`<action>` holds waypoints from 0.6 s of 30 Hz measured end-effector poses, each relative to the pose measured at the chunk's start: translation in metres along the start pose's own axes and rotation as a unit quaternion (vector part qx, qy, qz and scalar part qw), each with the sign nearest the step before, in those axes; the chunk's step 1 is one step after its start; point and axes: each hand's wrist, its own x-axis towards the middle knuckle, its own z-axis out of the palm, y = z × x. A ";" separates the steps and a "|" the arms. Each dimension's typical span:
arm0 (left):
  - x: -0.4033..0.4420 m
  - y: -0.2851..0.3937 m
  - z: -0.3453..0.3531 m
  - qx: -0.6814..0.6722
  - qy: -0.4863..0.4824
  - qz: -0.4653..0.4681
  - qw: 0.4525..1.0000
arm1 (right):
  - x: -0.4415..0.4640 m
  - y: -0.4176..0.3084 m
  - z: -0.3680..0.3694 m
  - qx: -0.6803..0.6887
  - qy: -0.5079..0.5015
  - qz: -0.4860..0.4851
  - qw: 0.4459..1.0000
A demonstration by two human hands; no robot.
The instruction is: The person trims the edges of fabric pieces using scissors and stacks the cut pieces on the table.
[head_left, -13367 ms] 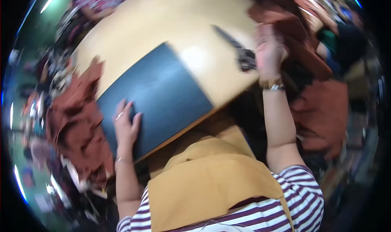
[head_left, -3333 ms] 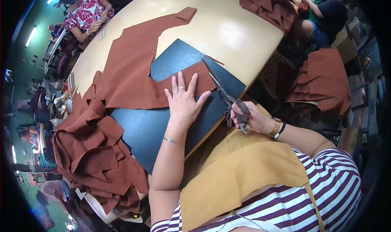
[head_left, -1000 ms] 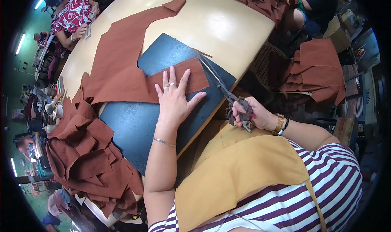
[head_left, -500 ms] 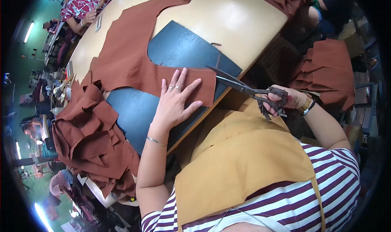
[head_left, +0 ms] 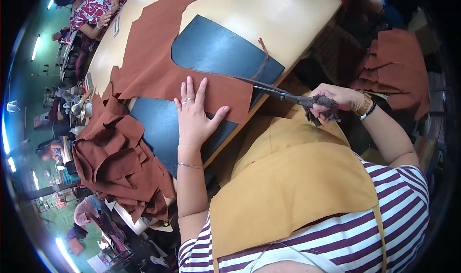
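Note:
A rust-brown cut fabric piece (head_left: 151, 52) stretches over the table and a dark blue board (head_left: 216, 45). My left hand (head_left: 196, 117) lies flat on its near end, fingers spread, with rings and a bracelet showing. My right hand (head_left: 331, 102) is closed round the cloth-wrapped handles of large scissors (head_left: 283, 95). The blades reach left along the fabric's upper edge at its near corner, and look nearly together. A thin brown strip (head_left: 263, 48) sticks up beyond them near the board's right corner.
A heap of brown fabric pieces (head_left: 122, 162) hangs at the table's left side. More brown fabric (head_left: 398, 71) is stacked on the right. Across the pale table (head_left: 269, 9), a person in a red patterned top (head_left: 93, 6) stands at the far left.
The scissor blades were spread wider and now lie closer together along the fabric edge. The thin strip shows higher up. My left hand has slid slightly left, and the whole view has shifted.

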 end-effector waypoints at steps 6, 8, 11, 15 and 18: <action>0.000 -0.003 -0.004 -0.007 -0.003 0.005 1.000 | 0.002 -0.008 -0.003 -0.017 -0.012 -0.007 1.000; 0.000 -0.003 -0.004 -0.013 -0.001 0.006 1.000 | 0.002 -0.012 -0.004 -0.017 -0.019 -0.009 1.000; 0.001 -0.004 -0.002 -0.010 0.003 0.009 1.000 | 0.004 -0.008 -0.005 -0.019 -0.018 -0.012 1.000; 0.001 -0.005 -0.002 -0.012 0.004 0.011 1.000 | 0.002 -0.009 -0.004 -0.041 -0.006 0.000 0.999; 0.000 -0.005 -0.002 -0.010 0.007 0.011 1.000 | -0.002 -0.013 -0.002 -0.060 0.004 0.008 0.998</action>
